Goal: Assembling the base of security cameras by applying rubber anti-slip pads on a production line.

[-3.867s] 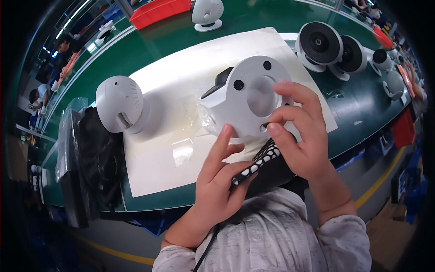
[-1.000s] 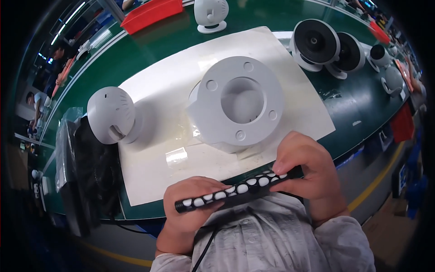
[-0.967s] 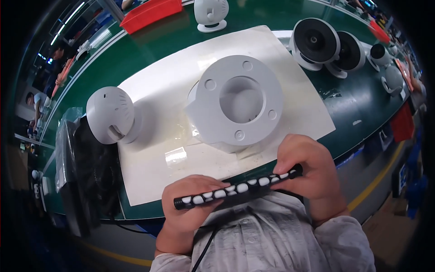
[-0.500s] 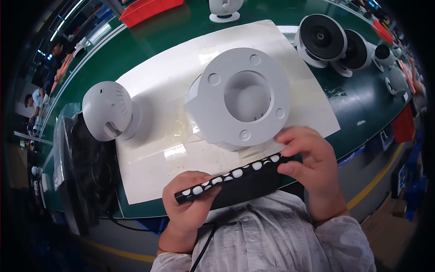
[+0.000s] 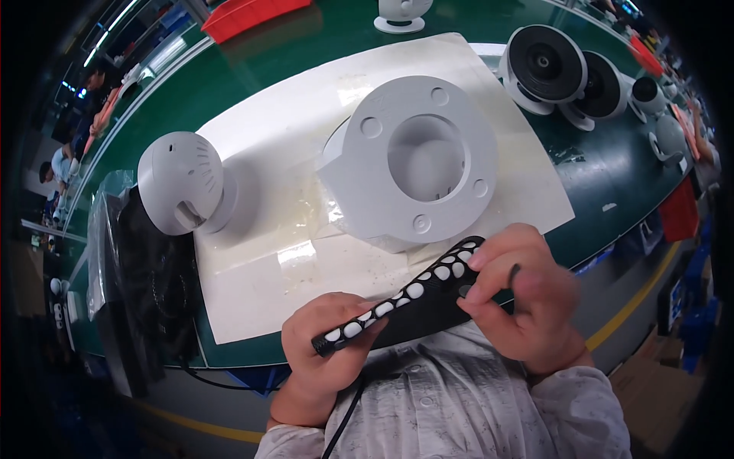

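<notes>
Currently left hand (image 5: 325, 340) is clamped on the near-left end of the sheet (image 5: 415, 291), black with white ovals. Sheet is held up at a slant over the near table edge, its upper right end just below the unit (image 5: 371, 164) in view; can't tell if they touch. Right hand (image 5: 527, 294), by the sheet's right end, pinches a small dark pad (image 5: 464, 291) between thumb and fingertip. Another dark bit shows at its fingers, too blurred to identify.

Unit is white, sits on the paper (image 5: 256, 256) with its ring face up: big round opening, four round recesses around it. Paper lies on the green table (image 5: 596, 168).

Left of unit, well apart: white device (image 5: 182, 183), on the paper's left side. Left of that, black bag (image 5: 160, 264) and clear wrap (image 5: 105, 252). Right, beyond the paper: two black-faced devices (image 5: 544, 65) side by side. Far edge: red tray (image 5: 252, 15).
</notes>
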A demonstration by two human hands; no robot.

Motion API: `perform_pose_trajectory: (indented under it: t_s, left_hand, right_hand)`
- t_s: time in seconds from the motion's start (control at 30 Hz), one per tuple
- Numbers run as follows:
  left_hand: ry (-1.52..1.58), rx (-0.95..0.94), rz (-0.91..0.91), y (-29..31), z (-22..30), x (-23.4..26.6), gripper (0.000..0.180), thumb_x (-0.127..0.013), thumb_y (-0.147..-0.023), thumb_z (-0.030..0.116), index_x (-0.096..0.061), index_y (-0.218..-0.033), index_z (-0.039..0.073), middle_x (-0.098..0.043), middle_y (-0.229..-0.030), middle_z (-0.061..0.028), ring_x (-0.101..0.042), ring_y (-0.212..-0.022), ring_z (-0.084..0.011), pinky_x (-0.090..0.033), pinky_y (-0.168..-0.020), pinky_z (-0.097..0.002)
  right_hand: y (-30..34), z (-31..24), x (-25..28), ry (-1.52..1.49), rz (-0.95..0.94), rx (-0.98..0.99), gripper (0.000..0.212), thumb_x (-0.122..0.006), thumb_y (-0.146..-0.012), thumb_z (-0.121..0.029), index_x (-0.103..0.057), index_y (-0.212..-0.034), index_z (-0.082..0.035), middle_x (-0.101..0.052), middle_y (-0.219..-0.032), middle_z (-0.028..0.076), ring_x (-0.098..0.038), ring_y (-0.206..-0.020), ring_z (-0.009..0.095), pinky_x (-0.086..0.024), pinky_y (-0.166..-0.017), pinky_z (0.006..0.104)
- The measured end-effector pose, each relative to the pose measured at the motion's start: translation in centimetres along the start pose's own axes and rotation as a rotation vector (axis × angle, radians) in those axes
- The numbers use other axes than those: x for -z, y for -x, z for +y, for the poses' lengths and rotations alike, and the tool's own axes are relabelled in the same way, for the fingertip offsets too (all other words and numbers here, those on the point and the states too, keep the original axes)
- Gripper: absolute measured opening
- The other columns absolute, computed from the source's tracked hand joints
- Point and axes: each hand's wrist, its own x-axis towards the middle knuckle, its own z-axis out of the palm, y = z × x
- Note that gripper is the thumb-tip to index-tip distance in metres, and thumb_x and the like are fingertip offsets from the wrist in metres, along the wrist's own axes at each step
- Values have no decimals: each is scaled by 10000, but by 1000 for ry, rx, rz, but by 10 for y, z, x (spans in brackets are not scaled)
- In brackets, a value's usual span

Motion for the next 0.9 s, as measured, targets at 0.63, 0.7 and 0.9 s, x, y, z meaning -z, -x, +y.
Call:
perform_pose_trajectory:
  t_s: [0.63,0.7,0.9]
  left_hand:
    - [-78,-129,-139,-16,13,-5,242,-606,-613,-87,-566,-844,-28,-529,-935,-190,-614,-736,-257,-495,-630,-293]
    - [-97,-243,-153,-19,8,-13,269,-598,-625,-67,-571,-891,-43,-387,-1180,-264,-613,-801,-261,-502,-667,-285]
    - [-318,-184,-301,-18,3,-19,313,-636,-610,-92,-533,-887,11,-151,-1313,-318,-623,-792,-250,-507,-678,-271]
  right_hand:
    - [-78,21,20,-170,103,299,691,-526,-662,144,-238,-1240,-100,-397,-1001,85,-502,-739,129,-445,-580,208]
    - [-96,27,18,-225,134,92,793,-502,-667,150,-120,-1318,-93,-395,-1055,98,-494,-758,116,-425,-651,199]
    - [-107,16,23,-66,33,-201,662,-491,-685,111,-258,-1280,-61,-477,-993,88,-516,-746,89,-382,-634,164]
